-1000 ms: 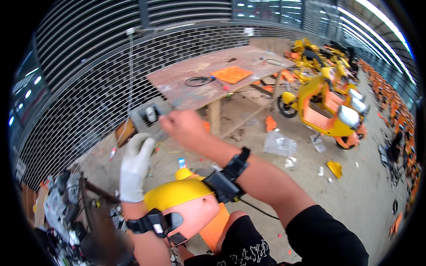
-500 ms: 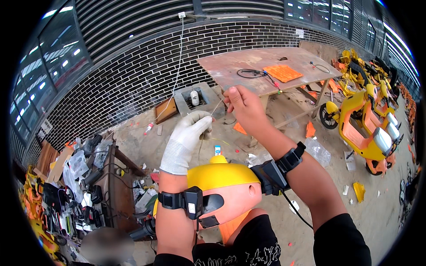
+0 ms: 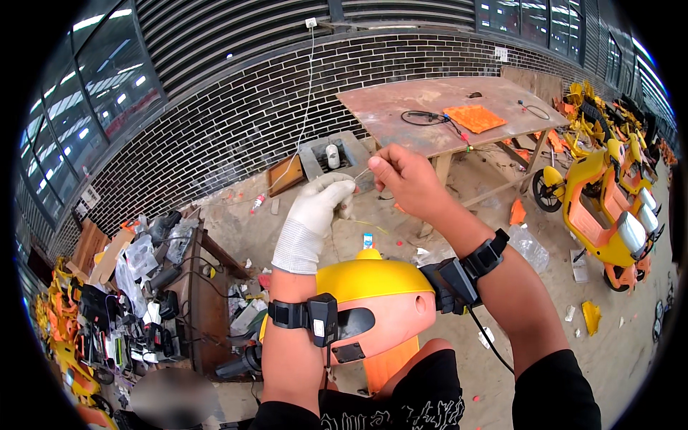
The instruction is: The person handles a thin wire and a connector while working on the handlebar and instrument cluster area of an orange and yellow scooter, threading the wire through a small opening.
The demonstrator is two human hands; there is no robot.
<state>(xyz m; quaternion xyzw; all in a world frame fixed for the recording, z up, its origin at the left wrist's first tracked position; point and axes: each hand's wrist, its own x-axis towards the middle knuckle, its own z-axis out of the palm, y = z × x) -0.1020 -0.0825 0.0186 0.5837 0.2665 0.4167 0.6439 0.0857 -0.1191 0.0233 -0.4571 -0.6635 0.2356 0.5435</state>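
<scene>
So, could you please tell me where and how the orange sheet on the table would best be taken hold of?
Probably in a pinch at its right edge, coming from the right: the orange sheet looks thin and lies roughly flat on the table, and the dark cable lies beside its left side, so the right side looks freer.

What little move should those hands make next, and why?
I'd guess easing the bare right hand slightly away from the gloved left hand, to draw out more of the thin strand. Both hands seem to pinch it, they are close together, and only a short piece shows between them.
</scene>
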